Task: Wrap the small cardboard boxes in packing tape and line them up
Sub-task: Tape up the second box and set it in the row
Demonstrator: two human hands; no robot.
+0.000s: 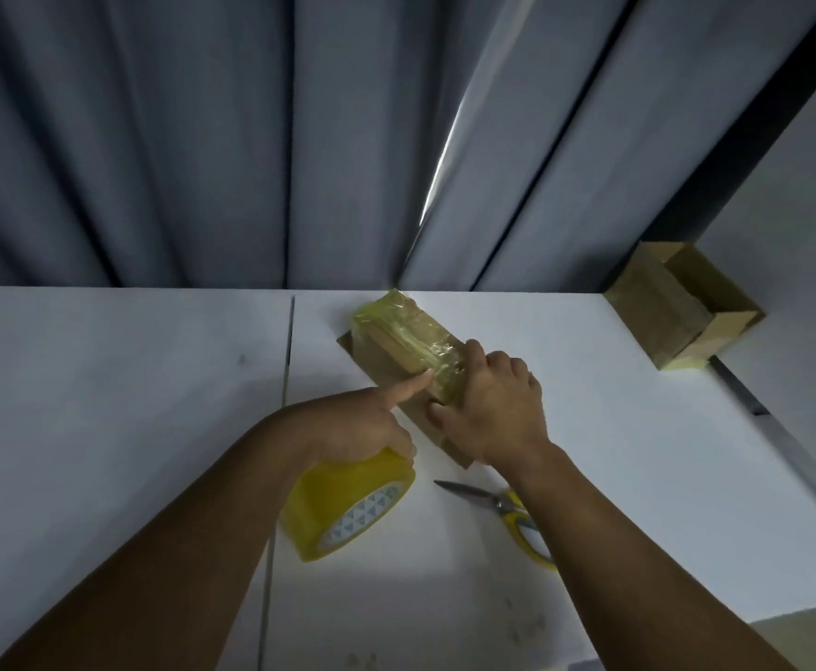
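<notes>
Taped box (408,343): small cardboard box, wrapped in yellowish clear tape, lying at an angle near the table's far edge, on top of a flat brown cardboard piece (391,380)
Right hand (490,404): laid over the box's near end, fingers curled and clamped on it, thumb at the lower corner
Left hand (362,421): index finger extended, its tip touching the box's taped side; remaining fingers closed around the tape roll
Tape roll (345,503): yellow packing tape, white patterned core seen, held tilted just above the table, near the box
Scissors (503,508): yellow-handled, blades shut, flat on the table, partly hidden under the right forearm
Table (130,404): white, a seam running front to back
Open carton (682,305): brown, beyond the table's far right corner, contents unclear
Curtain (251,138): grey, pleated, behind the table
</notes>
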